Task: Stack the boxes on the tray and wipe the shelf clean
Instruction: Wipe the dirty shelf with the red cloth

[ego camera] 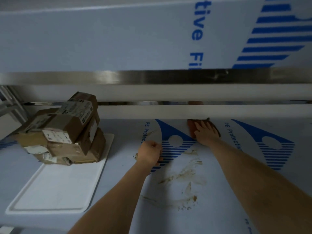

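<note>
Several brown cardboard boxes [67, 130] with white labels stand stacked on the far end of a white tray [55, 186] at the left of the shelf. The shelf surface [118, 191] is film-covered with blue print, and brown smears [182, 176] streak it in the middle. My right hand [205, 133] lies flat on a brown cloth [192, 127] at the back of the shelf, under the upper shelf's edge. My left hand [150, 152] rests as a loose fist on the shelf, left of the smears, holding nothing that I can see.
An upper shelf with a steel front edge [152, 77] overhangs the back of the lower shelf. A metal frame [10, 105] shows at the far left. The near half of the tray is bare.
</note>
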